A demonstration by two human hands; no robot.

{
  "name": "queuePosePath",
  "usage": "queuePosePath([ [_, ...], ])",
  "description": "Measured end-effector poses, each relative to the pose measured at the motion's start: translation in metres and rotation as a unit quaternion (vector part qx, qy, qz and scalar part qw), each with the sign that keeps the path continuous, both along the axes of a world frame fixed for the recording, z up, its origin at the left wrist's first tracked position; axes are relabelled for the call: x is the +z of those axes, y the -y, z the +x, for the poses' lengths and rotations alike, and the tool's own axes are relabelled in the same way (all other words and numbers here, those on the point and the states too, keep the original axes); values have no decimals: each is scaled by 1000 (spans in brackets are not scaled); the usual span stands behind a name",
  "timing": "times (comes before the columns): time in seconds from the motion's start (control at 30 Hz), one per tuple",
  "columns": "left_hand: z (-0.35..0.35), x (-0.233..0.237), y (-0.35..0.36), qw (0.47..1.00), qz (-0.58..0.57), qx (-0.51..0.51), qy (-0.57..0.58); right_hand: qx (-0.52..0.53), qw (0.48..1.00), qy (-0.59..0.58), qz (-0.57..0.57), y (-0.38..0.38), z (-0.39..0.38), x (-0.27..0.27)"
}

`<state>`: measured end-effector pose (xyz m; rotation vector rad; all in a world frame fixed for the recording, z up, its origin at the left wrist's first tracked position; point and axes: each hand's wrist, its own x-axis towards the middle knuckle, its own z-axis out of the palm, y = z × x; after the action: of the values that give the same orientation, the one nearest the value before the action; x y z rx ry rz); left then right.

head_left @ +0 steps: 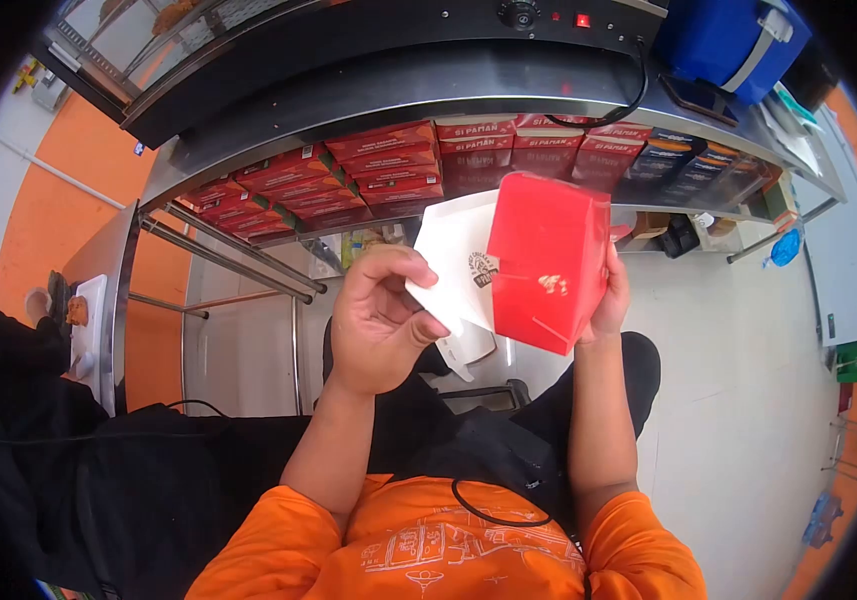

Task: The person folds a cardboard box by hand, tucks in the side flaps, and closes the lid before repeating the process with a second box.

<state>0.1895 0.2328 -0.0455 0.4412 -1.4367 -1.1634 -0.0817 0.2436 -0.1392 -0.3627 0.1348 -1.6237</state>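
You are holding the red box [548, 262] up in front of your chest. Your right hand [611, 300] is clasping the box's right edge, with the fingers mostly hidden behind it.

Your left hand [378, 322], just left of the red box, is pinching the white paper [453, 258] between thumb and curled fingers. The paper is lying against the left side of the red box, and its printed dark emblem is touching the box's edge. The pictures are not showing whether the paper is running inside the box or behind it.

Beyond the red box, stacked red cartons [368, 168] are filling the shelf under the steel counter [428, 95]. Beyond and to the right of the red box, dark cartons [688, 160] are sitting on the same shelf. A blue container [728, 40] is standing well beyond it on the counter.
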Motion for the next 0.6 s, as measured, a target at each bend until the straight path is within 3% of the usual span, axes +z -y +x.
queuePosePath([
  [0.07,2,6,6,988,-113,44,97,7,1000,-16,0,-2,3,2],
  [0.17,-3,23,-4,961,-143,123,201,13,999,-37,-11,-3,6,3],
  [0.4,-29,11,-14,967,-56,231,92,1,999,-47,24,-4,13,6],
  [0.6,-30,19,-17,958,-178,147,171,-20,995,-73,64,-6,14,9],
])
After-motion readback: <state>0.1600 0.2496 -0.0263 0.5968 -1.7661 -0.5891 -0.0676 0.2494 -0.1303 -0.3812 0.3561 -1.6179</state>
